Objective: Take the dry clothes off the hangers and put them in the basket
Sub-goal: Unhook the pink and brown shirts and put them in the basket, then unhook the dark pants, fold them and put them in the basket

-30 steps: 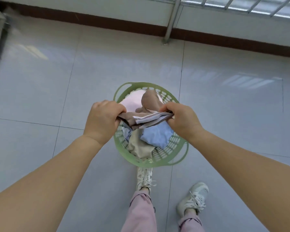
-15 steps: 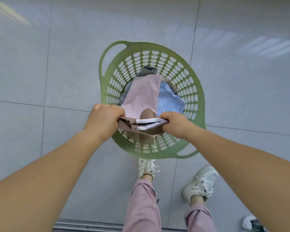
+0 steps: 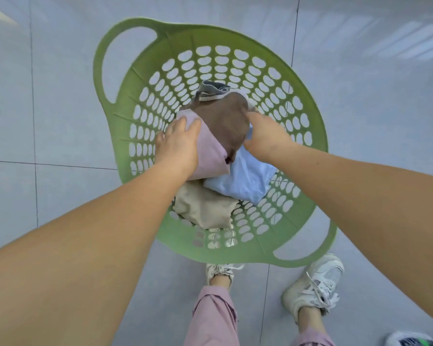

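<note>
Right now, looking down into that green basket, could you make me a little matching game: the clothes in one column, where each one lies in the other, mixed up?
Things:
1. brown garment
2. pink garment
3. light blue garment
4. beige garment

Places:
A. nearest the person's feet, at the near side of the green basket
B. on top of the pile, between the two hands
C. under the left hand
D. below the right hand, on the right of the pile

Pairs: 1-B, 2-C, 3-D, 4-A
</note>
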`<act>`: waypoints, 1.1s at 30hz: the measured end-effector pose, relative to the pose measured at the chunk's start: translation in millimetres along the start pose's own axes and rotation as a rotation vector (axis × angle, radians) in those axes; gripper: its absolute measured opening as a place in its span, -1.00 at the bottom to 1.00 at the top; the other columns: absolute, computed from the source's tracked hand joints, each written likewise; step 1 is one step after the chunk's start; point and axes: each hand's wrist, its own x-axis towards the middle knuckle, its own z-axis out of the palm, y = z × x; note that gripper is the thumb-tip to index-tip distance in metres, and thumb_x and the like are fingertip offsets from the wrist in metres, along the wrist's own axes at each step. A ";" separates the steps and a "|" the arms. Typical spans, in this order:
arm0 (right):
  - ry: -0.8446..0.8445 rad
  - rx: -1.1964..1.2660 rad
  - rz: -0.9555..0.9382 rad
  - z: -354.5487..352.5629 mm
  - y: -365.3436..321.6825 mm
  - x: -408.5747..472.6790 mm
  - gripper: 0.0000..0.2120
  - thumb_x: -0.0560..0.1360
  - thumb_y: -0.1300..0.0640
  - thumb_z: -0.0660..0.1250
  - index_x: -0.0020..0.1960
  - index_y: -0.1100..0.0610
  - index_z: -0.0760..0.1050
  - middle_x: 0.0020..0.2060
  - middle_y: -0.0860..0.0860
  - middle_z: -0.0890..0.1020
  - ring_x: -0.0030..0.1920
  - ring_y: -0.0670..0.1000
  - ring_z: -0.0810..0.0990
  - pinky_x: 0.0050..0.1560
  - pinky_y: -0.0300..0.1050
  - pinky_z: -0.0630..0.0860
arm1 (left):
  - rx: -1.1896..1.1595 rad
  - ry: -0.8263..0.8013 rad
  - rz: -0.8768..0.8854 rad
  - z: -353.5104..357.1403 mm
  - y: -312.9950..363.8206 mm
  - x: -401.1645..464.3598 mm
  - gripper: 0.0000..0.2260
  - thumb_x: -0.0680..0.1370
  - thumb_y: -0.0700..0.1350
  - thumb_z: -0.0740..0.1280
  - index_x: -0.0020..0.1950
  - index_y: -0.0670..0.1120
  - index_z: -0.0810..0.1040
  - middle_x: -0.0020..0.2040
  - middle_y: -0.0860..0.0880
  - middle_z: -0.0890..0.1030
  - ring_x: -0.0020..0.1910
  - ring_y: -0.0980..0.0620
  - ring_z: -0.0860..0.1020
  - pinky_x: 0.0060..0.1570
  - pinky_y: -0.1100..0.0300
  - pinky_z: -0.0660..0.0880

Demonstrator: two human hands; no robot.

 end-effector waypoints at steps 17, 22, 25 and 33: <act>0.158 0.362 -0.083 -71.2 13.8 -167.7 -0.68 0.52 0.24 0.21 0.27 0.09 0.45 0.21 0.05 0.51 0.16 0.06 0.51 0.18 -0.04 0.43 | -0.351 -0.026 0.189 -81.3 114.2 -121.4 -0.70 0.53 -0.22 0.23 0.25 -0.09 0.46 0.19 -0.13 0.44 0.09 -0.10 0.50 0.07 0.03 0.43; 0.361 0.448 -0.063 -140.1 41.8 -273.0 -0.75 0.51 0.23 0.21 0.15 0.06 0.50 0.11 0.02 0.53 0.08 0.02 0.54 0.12 -0.08 0.45 | -0.428 0.094 0.371 -146.5 201.0 -192.0 -0.74 0.52 -0.23 0.24 0.21 -0.10 0.50 0.11 -0.09 0.48 0.08 -0.03 0.51 0.08 0.11 0.40; 0.521 0.506 -0.018 -181.7 63.9 -345.8 -0.75 0.50 0.22 0.21 0.13 0.03 0.50 0.07 -0.03 0.54 0.04 -0.04 0.53 0.08 -0.07 0.48 | -0.480 0.160 0.520 -185.2 256.0 -241.6 -0.79 0.51 -0.24 0.27 0.12 -0.09 0.55 0.06 -0.02 0.50 0.01 0.04 0.53 0.02 0.25 0.38; 1.006 0.633 0.089 -266.0 110.1 -528.5 -0.80 0.53 0.20 0.24 0.12 0.05 0.53 0.02 -0.08 0.57 -0.04 -0.15 0.54 0.01 -0.26 0.51 | -0.384 0.287 0.914 -285.2 391.8 -365.1 -0.84 0.51 -0.22 0.29 0.03 -0.09 0.62 -0.04 -0.02 0.57 -0.08 0.01 0.55 -0.08 0.19 0.45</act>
